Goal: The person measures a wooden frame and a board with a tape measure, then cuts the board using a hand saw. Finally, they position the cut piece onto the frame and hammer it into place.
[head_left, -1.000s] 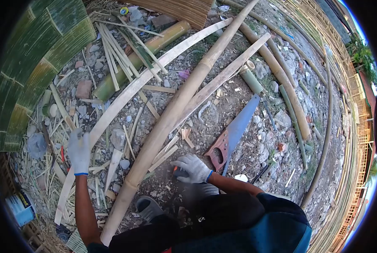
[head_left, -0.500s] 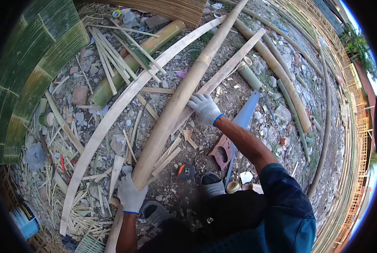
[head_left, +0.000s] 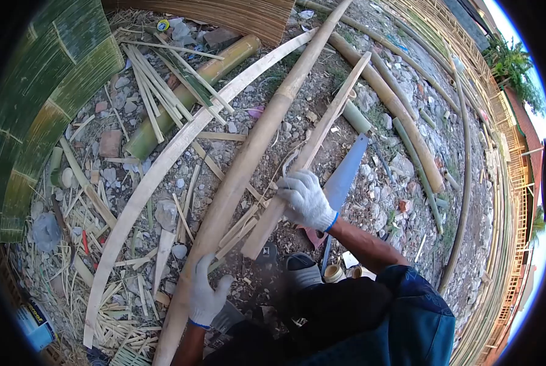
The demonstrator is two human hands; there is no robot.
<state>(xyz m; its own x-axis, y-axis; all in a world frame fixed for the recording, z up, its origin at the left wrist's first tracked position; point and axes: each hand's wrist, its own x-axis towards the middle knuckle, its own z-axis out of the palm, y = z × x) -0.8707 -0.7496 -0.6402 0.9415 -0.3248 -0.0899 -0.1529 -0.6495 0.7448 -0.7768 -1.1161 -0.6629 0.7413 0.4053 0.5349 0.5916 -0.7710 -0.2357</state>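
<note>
My right hand (head_left: 306, 199), in a white glove with a blue cuff, is closed round a flat wooden board (head_left: 316, 143) near its lower end. My left hand (head_left: 208, 293), gloved the same way, has its thumb and fingers apart, beside the lower part of a long bamboo pole (head_left: 230, 189); nothing shows between its fingers. The board lies to the right of the pole, at a slant. A handsaw (head_left: 345, 174) with a blue-grey blade is beyond my right hand, its handle mostly hidden behind that hand and forearm.
A long curved plank (head_left: 157, 168) runs left of the pole. Thick green bamboo (head_left: 221, 64) and split strips (head_left: 148, 91) lie at the upper left. More bamboo poles (head_left: 395, 107) are on the right. A paint bucket (head_left: 35, 326) stands at the lower left, with rubble and shavings around.
My right hand has taken hold of the board and drawn it down and right, out from beside the pole. My left hand has come off the pole and opened, moving slightly right.
</note>
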